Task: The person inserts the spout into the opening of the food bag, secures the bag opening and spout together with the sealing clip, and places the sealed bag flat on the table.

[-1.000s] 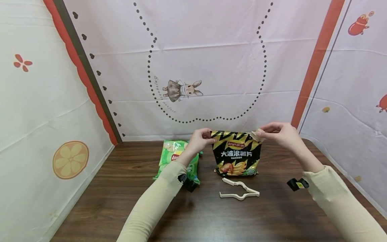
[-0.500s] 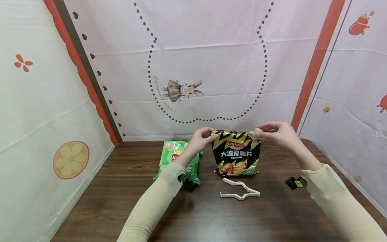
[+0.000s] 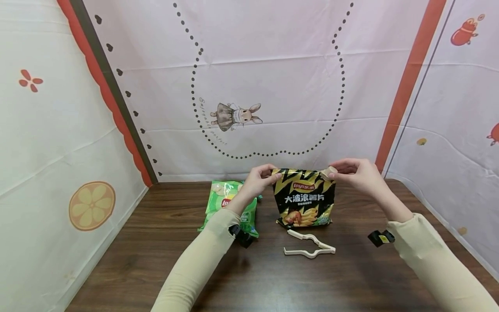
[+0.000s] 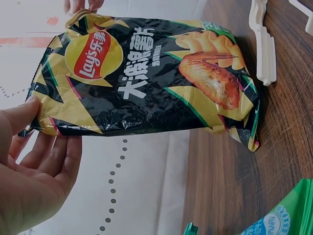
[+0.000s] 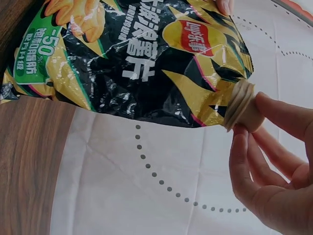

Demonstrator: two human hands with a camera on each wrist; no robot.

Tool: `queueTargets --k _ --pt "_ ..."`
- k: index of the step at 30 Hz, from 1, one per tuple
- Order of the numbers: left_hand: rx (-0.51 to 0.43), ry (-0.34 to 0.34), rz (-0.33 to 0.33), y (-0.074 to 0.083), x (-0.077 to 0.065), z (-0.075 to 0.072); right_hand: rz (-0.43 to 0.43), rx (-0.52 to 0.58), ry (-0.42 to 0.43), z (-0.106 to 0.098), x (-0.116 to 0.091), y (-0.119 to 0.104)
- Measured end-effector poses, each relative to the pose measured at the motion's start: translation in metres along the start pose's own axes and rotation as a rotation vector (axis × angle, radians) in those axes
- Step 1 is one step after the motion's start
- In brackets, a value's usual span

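A black and yellow Lay's chip bag (image 3: pixel 305 197) stands upright on the table, its printed front toward me. My left hand (image 3: pixel 256 181) pinches its top left corner, with the thumb in front and the fingers behind, as the left wrist view shows. At the top right corner sits a beige, round, ridged piece like a cap or small clip (image 5: pixel 240 107), with the bag's corner running into it. My right hand (image 5: pixel 279 156) pinches this piece between thumb and fingertips. In front of the bag lies a cream-white, V-shaped clip (image 3: pixel 329 250), its arms spread to the left.
A green Lay's chip bag (image 3: pixel 218 197) lies at the back left, partly covered by my left forearm. The dark wooden table (image 3: pixel 273 286) reaches back to a printed cloth (image 3: pixel 265 78), with more cloth on both sides.
My right hand has shifted slightly left with the beige piece, and the bag's right side has come in a little. The left hand keeps its hold.
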State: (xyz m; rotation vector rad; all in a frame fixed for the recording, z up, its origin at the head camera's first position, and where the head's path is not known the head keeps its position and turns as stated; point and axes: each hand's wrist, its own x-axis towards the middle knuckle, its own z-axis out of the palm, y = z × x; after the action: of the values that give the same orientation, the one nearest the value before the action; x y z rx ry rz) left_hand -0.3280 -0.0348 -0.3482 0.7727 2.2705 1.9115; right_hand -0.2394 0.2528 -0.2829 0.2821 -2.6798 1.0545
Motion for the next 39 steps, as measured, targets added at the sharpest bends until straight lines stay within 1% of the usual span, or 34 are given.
queueTargets --k 4,9,16,22,31,39 --pt "-0.007 -0.008 -0.006 -0.0014 -0.0002 -0.0003 -0.006 -0.011 0.025 0.0016 -0.0002 0.0012" --pt "-0.003 -0.016 -0.003 -0.0018 0.0 -0.0007 -0.005 -0.011 0.032 0.0027 -0.0001 0.0016" --pt "0.006 -0.009 -0.01 -0.0032 0.0006 -0.0023 -0.025 -0.008 0.001 0.0033 0.0017 0.0002" --pt "-0.004 -0.003 0.002 -0.0028 0.001 -0.0023 -0.044 -0.025 -0.015 0.0031 0.0048 -0.0003" --pt "0.025 0.02 -0.011 -0.0021 -0.0002 -0.0035 -0.015 0.004 -0.079 0.0007 0.0061 -0.0015" --pt "0.04 0.037 -0.033 -0.0003 0.0012 -0.003 0.046 0.029 -0.11 0.0002 0.0097 -0.0004"
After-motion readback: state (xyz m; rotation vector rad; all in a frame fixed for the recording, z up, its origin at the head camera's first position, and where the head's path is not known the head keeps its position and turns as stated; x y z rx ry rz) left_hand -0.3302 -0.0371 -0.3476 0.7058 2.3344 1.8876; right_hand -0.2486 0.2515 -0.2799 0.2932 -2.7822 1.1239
